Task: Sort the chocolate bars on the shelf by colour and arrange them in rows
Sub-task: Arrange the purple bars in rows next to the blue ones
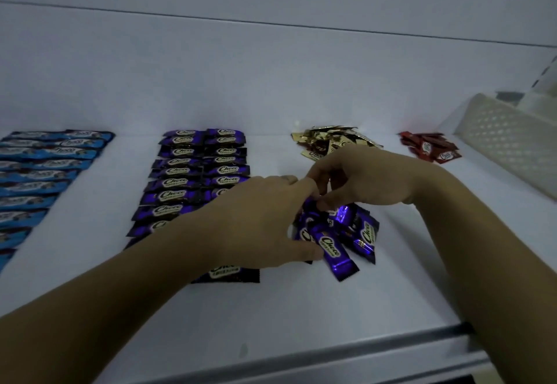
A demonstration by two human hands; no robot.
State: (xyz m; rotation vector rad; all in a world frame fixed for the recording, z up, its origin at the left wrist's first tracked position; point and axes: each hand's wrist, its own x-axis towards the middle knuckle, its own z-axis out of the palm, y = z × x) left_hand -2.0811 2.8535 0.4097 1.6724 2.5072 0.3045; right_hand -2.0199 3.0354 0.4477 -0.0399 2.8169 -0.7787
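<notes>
Where the white shelf (301, 88) runs across the view, stock lies in colour groups.
Item one: blue bars (45, 169), in rows at far left.
Item two: purple rows (193, 172), two columns at centre, their near end covered by the left forearm.
Item three: loose purple bars (340, 233), an unsorted heap just right of those columns, towards the front.
Item four: gold bars (328, 139), a heap at the back, behind the right hand.
Item five: red bars (431, 148), a small heap at back right, beside a white perforated basket (506, 148).
Left hand (265, 221): laid over the purple heap's left edge, index finger straight, thumb touching the nearest bar; whether it grips cannot be told.
Right hand (364, 178): fingers curled down, tips pinching a wrapper at the heap's top.
</notes>
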